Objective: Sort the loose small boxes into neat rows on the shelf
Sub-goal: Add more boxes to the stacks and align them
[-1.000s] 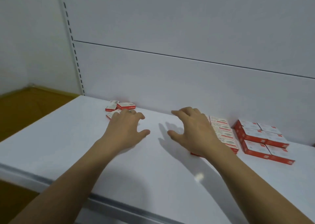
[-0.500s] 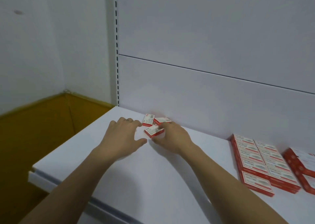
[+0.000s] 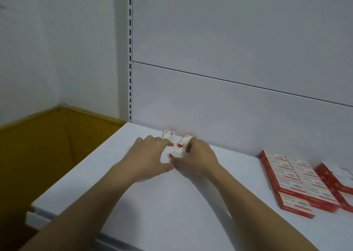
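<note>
Three loose red-and-white small boxes lie near the back panel of the white shelf point(image 3: 172, 203). My right hand point(image 3: 196, 158) pinches the nearest loose box point(image 3: 177, 153) between thumb and fingers. A second loose box point(image 3: 184, 140) lies just behind it, partly hidden by my right fingers. My left hand point(image 3: 150, 156) has its fingertips at the third loose box point(image 3: 169, 135); whether it grips that box I cannot tell. Neat rows of the same boxes point(image 3: 298, 180) lie flat at the right.
Another group of red boxes point(image 3: 338, 180) sits at the far right edge of the view. The shelf's left end point(image 3: 80, 166) drops to a yellow-brown floor point(image 3: 38, 145). A slotted white upright point(image 3: 129, 60) and back panel rise behind the boxes.
Both hands moved left and back to the three loose boxes. My right hand left the sorted rows and took hold of the nearest loose box. The view swung left.
</note>
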Tool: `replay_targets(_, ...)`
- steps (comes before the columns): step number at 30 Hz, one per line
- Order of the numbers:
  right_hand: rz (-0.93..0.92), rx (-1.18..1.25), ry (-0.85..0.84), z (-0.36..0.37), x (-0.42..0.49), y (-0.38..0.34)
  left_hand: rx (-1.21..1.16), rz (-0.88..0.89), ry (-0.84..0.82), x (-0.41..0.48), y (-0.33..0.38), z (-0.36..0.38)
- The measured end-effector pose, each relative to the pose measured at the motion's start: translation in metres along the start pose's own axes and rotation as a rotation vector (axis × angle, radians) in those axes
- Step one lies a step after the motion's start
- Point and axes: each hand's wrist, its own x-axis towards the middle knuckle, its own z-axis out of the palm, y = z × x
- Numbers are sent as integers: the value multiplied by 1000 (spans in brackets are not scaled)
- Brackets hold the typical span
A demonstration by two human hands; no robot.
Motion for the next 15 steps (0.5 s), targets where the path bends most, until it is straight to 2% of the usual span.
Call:
replay_targets(8, 39, 218, 190, -50, -34, 25, -191, 157, 107, 19, 53, 0)
replay_targets(15, 144, 710, 174, -89, -57, 69, -381, 206, 202, 37, 111, -8)
